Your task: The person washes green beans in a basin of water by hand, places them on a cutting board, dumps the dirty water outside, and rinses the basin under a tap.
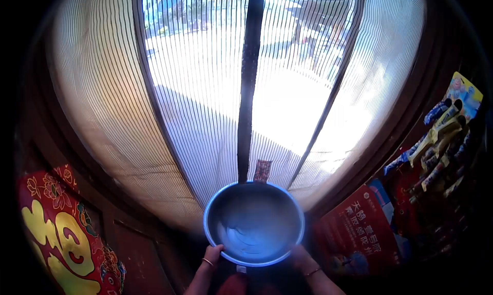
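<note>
- On my feed the basin (257, 200) is between both hands, just in front of the curtain (205, 94)
- I see the left hand (211, 255) gripping its near left edge, thumb up top, fingers hidden
- The right hand (304, 260) looks closed on the near right edge, though blurred
- Opposite grips, I judge, share the weight and keep the basin steady

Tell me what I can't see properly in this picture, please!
In the head view:
Inside the basin: too blurry to tell what, if anything, it holds.
Left hand and right hand: fingers mostly hidden by the basin.
Ground outside: washed out by glare through the striped curtain.
Hanging packets: too dark and small to read.
</note>
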Tool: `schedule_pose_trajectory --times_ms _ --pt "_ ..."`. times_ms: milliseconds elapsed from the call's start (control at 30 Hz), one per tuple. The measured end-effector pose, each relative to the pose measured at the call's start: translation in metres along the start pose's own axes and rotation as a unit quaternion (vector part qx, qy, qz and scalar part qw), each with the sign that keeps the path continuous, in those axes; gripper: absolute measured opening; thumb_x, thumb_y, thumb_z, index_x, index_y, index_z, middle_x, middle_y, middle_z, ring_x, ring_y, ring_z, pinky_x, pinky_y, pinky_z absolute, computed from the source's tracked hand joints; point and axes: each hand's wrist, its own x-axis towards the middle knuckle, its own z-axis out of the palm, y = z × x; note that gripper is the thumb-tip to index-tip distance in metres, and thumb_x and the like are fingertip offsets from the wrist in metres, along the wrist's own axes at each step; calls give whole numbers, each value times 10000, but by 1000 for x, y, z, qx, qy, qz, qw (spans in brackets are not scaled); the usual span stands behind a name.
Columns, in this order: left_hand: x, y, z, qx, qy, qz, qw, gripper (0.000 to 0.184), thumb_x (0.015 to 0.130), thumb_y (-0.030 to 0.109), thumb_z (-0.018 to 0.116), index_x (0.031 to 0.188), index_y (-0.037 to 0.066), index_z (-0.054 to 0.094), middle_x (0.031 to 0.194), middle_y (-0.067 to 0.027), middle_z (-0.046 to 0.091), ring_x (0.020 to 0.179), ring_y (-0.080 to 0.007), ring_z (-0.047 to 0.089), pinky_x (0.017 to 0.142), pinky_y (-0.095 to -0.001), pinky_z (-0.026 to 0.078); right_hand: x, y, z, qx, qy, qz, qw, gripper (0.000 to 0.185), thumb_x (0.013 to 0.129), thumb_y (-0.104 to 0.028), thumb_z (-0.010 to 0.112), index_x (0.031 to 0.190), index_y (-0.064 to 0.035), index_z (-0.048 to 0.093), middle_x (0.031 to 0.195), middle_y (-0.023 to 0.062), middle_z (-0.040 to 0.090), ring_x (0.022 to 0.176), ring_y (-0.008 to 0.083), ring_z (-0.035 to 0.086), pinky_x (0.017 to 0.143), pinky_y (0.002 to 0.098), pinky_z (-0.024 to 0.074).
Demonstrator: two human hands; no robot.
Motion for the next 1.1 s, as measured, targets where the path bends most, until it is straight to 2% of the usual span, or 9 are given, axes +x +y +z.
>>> schedule_pose_trajectory --times_ms 133,200,333,433,600,667,700,933,1100 --pt "84 83 42 -23 4 12 1000 158 652 62 500 752 -53 541 640 -70 535 556 -176 526 504 -281 433 61 -93 50 48 -36 -30 998 212 740 -43 445 894 86 513 788 130 569 688 213 578 636 314 488" --pt "119 124 62 1 -10 15 1000 237 666 62 476 851 -85 500 742 -108 542 657 -218 557 624 -340 490 96 -131 67 52 -48 -43 997 202 745 -46 427 871 88 511 789 130 568 692 214 578 640 323 488" --pt "198 186 101 -9 5 16 1000 241 661 53 478 845 -102 486 744 -135 538 636 -252 567 575 -376 507 168 -213 96 70 -49 -17 996 172 740 -57 421 839 56 507 743 105 554 713 211 569 678 316 479" --pt "261 222 124 -76 7 17 997 234 653 40 479 832 -109 479 734 -153 536 609 -280 573 534 -400 519 190 -295 140 75 -30 76 994 211 751 -116 433 915 7 476 861 90 530 855 205 525 787 373 443" --pt "335 291 169 -104 22 24 994 231 652 11 466 848 -111 468 748 -171 533 618 -317 580 541 -449 527 378 -322 105 -67 -93 -184 976 135 729 -138 465 802 -26 487 759 75 505 738 199 517 708 364 449" --pt "381 312 184 -121 5 43 992 276 654 17 466 893 -121 457 758 -175 538 631 -330 582 533 -459 527 424 -366 113 16 -72 -38 997 109 695 -122 493 609 -57 480 591 55 465 562 185 511 548 323 463" --pt "398 323 192 -135 -2 48 990 297 655 20 466 915 -123 450 769 -177 539 636 -335 584 536 -465 528 390 -401 145 17 -22 -114 993 107 678 -102 493 582 -71 457 574 50 457 496 182 491 484 316 446" --pt "476 374 183 -145 -13 124 982 320 688 104 522 936 -94 479 849 -171 549 737 -298 585 577 -421 537 458 -482 224 -37 -61 -125 990 161 702 -77 493 826 16 537 692 62 530 553 192 538 502 321 483" --pt "530 398 122 -164 68 102 979 377 651 55 563 984 -22 403 858 -135 495 759 -264 546 558 -379 521 552 -451 280 -41 -59 -40 997 217 716 -50 464 904 51 503 779 123 554 592 230 564 509 332 507"
